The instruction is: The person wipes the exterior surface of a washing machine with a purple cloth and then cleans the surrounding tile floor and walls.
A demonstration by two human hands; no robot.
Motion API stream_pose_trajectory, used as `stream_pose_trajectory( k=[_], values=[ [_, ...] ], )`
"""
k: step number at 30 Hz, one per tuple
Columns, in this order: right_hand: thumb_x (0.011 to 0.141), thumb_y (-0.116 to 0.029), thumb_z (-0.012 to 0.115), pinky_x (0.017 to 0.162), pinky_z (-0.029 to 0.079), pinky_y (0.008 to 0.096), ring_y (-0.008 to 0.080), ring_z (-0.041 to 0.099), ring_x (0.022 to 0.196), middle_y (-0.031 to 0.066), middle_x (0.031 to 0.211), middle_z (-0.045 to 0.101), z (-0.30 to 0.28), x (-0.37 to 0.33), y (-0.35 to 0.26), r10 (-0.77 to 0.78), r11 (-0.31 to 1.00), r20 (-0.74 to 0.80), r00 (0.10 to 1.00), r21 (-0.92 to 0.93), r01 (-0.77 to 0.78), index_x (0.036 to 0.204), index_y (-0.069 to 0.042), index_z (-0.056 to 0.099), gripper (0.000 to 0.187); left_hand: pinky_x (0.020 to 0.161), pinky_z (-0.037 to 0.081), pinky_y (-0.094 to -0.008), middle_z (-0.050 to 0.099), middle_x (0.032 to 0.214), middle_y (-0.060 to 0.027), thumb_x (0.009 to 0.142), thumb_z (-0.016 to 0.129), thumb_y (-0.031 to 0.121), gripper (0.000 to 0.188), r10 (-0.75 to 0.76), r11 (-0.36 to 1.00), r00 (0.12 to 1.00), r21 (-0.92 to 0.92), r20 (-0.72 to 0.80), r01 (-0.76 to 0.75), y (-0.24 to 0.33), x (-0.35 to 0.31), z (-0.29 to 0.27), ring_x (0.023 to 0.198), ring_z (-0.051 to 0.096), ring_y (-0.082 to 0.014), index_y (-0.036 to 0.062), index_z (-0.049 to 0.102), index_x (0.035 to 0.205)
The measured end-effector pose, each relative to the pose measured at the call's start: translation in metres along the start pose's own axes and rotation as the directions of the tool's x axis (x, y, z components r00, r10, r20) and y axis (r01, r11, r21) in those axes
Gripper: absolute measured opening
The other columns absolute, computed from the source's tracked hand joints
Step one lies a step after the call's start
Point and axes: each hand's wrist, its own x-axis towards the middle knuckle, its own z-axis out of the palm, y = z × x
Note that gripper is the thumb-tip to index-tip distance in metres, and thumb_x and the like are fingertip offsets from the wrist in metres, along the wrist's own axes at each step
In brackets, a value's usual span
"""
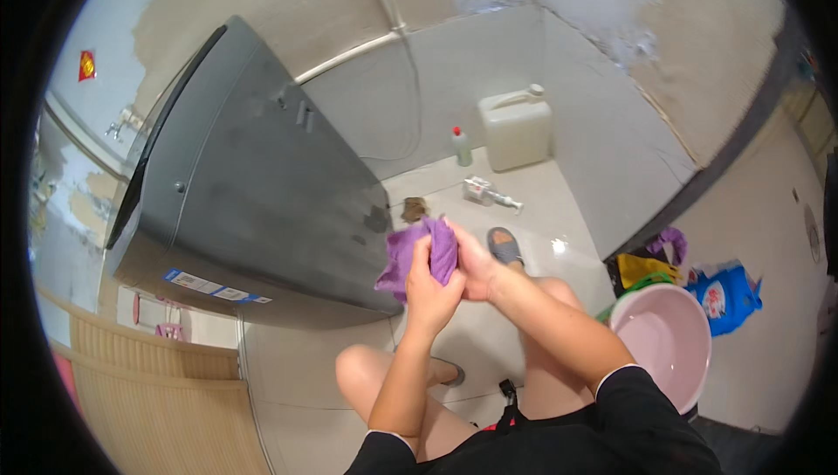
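A bunched purple cloth [403, 258] is held between both my hands above the tiled floor. My left hand [431, 299] grips it from the near side, thumb pointing up along the fabric. Around its right side closes my right hand [474, 264], pressed close against the left. A loose part of the cloth hangs out to the left. The fingers behind the fabric are hidden. Just left of my hands stands a tall dark grey appliance [253, 178], its side towards me.
By the far wall stand a white jerrycan [517, 130] and a bottle with a red cap [461, 147]. A clear pump bottle [491, 194] lies on the floor near a brown clump [414, 209]. At right are a pink basin [665, 335] and a blue bag [726, 298].
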Motion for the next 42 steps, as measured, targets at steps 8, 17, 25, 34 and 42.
stream_pose_trajectory(
  k=[8, 17, 25, 34, 42],
  values=[
    [0.093, -0.052, 0.019, 0.096, 0.042, 0.0479, 0.0314, 0.053, 0.111, 0.0128, 0.123, 0.055, 0.038, 0.098, 0.025, 0.067, 0.991, -0.073, 0.995, 0.121, -0.058, 0.126, -0.009, 0.048, 0.061, 0.095, 0.042, -0.0359, 0.031, 0.144, -0.0213, 0.077, 0.062, 0.014, 0.057, -0.016, 0.989, 0.999, 0.15, 0.029, 0.011, -0.034, 0.013, -0.077, 0.115, 0.05, -0.0273, 0.001, 0.046, 0.131],
    [0.093, -0.033, 0.041, 0.087, 0.046, 0.0325, 0.0198, 0.057, 0.099, 0.008, 0.119, 0.057, 0.214, 0.12, -0.014, -0.325, 0.915, 0.481, 0.814, -0.059, 0.4, 0.131, -0.006, 0.045, 0.047, 0.103, 0.031, -0.0417, 0.028, 0.143, -0.0258, 0.085, 0.046, 0.008, 0.045, 0.412, 0.889, 0.72, 0.419, -0.559, -0.184, 0.007, 0.005, -0.179, 0.127, 0.037, -0.0349, -0.005, 0.041, 0.129],
    [0.084, -0.038, 0.053, 0.11, 0.008, 0.0546, 0.0381, 0.008, 0.141, 0.02, 0.152, 0.012, 0.313, 0.146, 0.056, -0.625, -0.268, 0.741, 0.243, -0.497, 0.825, 0.144, -0.016, 0.03, 0.068, 0.111, 0.021, -0.0454, 0.025, 0.144, -0.0273, 0.089, 0.038, 0.012, 0.052, 0.477, 0.854, 0.67, 0.482, -0.569, -0.198, 0.017, 0.016, -0.204, 0.135, 0.026, -0.0378, -0.0084, 0.027, 0.135],
    [0.088, -0.021, 0.038, 0.109, 0.02, 0.0421, 0.0375, 0.022, 0.134, 0.0206, 0.15, 0.02, -0.014, 0.249, 0.204, -0.685, -0.034, 0.313, 0.659, -0.916, 0.4, 0.143, 0.002, 0.023, 0.061, 0.111, 0.019, -0.0479, 0.026, 0.144, -0.026, 0.086, 0.04, 0.012, 0.052, 0.604, 0.702, 0.644, 0.696, -0.47, -0.15, -0.033, 0.02, -0.196, 0.134, 0.027, -0.0385, -0.0052, 0.031, 0.135],
    [0.094, -0.05, 0.03, 0.113, 0.009, 0.0437, 0.0358, 0.012, 0.139, 0.0235, 0.149, 0.016, 0.065, 0.268, 0.135, -0.586, 0.582, -0.201, 0.785, -0.779, 0.235, 0.137, 0.002, 0.033, 0.068, 0.106, 0.029, -0.0491, 0.037, 0.134, -0.0301, 0.086, 0.037, 0.017, 0.041, 0.795, 0.407, 0.575, 0.872, -0.192, -0.271, -0.025, 0.03, -0.177, 0.124, 0.039, -0.0403, -0.0021, 0.039, 0.122]
  ],
)
